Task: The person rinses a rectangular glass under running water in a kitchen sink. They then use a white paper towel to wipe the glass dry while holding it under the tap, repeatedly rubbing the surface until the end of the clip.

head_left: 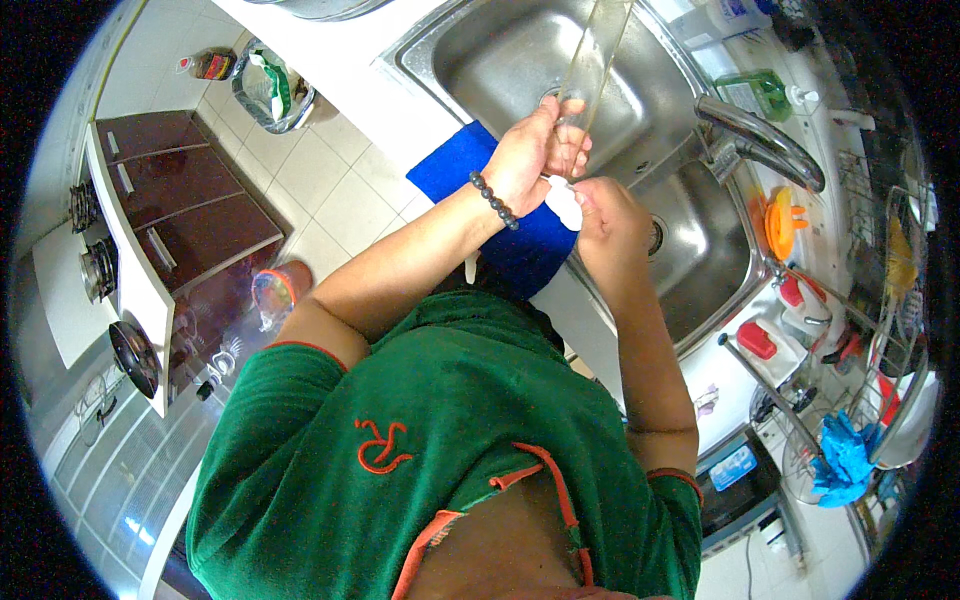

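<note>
Over the near side of the sink, my left hand (530,150) is closed around the lower end of a long clear strip-like thing (597,50) with straight yellowish edges. Its fingers show through the clear part, and the far end runs out of the picture. Just to the right, my right hand (612,225) pinches a small white piece (563,204), whose kind I cannot make out. The white piece lies close below my left palm. A blue cloth (450,165) hangs at the counter edge, under my left wrist and both hands.
A steel double sink (500,50) with a faucet (760,140) lies ahead. To its right are a green bottle (765,95), an orange item (780,225), a red sponge-like block (757,340) and a wire rack (890,300). A lined bin (270,90) stands on the floor at left.
</note>
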`<action>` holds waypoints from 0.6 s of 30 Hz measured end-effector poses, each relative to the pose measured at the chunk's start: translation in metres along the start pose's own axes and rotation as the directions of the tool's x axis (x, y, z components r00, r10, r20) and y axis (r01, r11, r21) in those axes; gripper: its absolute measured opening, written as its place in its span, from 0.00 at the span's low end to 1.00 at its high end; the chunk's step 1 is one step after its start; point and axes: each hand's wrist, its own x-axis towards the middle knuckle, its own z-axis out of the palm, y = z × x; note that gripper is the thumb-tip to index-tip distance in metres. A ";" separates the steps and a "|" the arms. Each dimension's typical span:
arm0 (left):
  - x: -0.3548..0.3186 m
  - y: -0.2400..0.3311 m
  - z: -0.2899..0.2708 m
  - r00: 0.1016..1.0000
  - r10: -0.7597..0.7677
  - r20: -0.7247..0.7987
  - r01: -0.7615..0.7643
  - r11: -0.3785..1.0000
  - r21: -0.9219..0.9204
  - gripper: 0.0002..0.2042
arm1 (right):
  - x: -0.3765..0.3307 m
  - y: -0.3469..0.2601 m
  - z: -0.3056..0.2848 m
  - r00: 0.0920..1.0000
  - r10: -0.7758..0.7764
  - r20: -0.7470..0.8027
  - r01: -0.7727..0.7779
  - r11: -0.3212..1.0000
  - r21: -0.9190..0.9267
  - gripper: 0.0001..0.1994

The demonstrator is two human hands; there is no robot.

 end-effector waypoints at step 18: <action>-0.003 0.017 -0.002 0.998 0.016 0.058 -0.021 0.996 0.083 0.22 | 0.000 0.000 -0.014 0.995 0.093 0.043 -0.092 0.996 -0.010 0.04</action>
